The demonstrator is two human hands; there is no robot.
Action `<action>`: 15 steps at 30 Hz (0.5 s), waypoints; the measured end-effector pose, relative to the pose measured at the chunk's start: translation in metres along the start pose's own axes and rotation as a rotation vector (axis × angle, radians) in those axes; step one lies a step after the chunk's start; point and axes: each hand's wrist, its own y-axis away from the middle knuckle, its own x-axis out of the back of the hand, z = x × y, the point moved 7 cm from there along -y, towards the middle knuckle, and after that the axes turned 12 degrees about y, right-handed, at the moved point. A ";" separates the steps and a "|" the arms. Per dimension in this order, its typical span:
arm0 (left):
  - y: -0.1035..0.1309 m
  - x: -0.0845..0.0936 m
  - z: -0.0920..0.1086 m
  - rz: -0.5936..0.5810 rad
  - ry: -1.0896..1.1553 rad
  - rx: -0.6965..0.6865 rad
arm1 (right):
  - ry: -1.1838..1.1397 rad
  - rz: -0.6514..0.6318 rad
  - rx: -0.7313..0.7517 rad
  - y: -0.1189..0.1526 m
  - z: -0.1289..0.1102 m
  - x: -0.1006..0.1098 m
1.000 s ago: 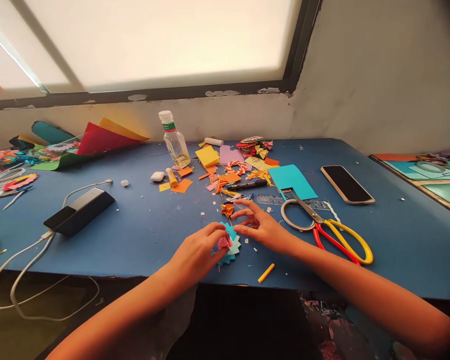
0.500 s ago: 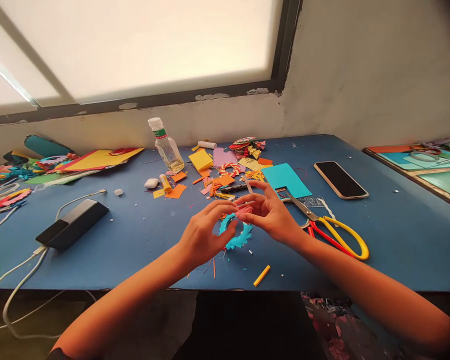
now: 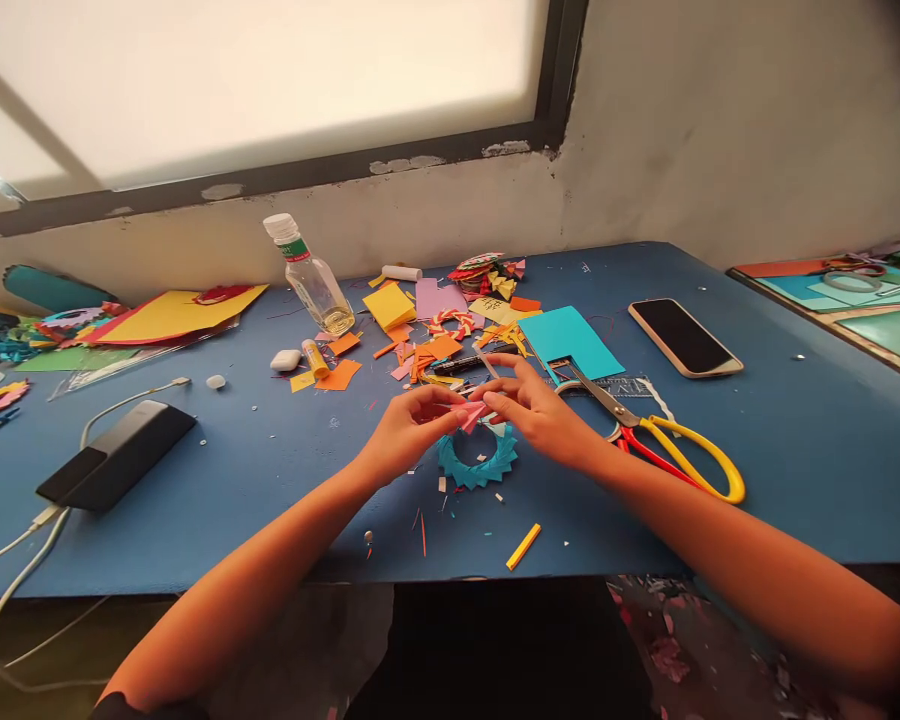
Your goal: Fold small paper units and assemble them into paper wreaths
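Between my two hands is a small folded piece of pink paper (image 3: pixel 468 414), pinched from both sides. My left hand (image 3: pixel 406 428) has its thumb and fingers closed on the left end. My right hand (image 3: pixel 534 408) pinches the right end, and a thin pale strip (image 3: pixel 486 360) sticks up from among its fingers. Just below the hands, a ring of folded blue paper (image 3: pixel 477 474) lies on the table, its far side partly covered by my fingers. Scissors with red and yellow handles (image 3: pixel 690 460) lie to the right of my right hand.
Orange and yellow paper pieces (image 3: pixel 441 348), a black marker (image 3: pixel 465 362) and a blue sheet (image 3: pixel 577 340) lie beyond my hands. A glass bottle (image 3: pixel 316 285) stands at the back. A phone (image 3: pixel 684 338) lies right, a black device with cables (image 3: pixel 116 455) left.
My left hand has closed its thumb and fingers on the pink paper, which now shows more plainly between both hands. The view has shifted slightly, and more of the blue ring is uncovered.
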 end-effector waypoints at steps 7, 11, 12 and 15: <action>0.006 0.008 0.005 -0.021 -0.354 0.033 | 0.241 0.112 -0.008 -0.006 0.006 0.019; 0.016 0.003 0.018 -0.065 -0.508 0.000 | 0.436 0.138 0.001 -0.006 -0.002 0.035; 0.020 0.002 0.021 -0.071 -0.544 -0.016 | 0.483 0.135 -0.002 -0.005 -0.004 0.040; 0.030 0.002 0.028 -0.076 -0.656 -0.075 | 0.616 0.105 -0.021 -0.001 -0.008 0.053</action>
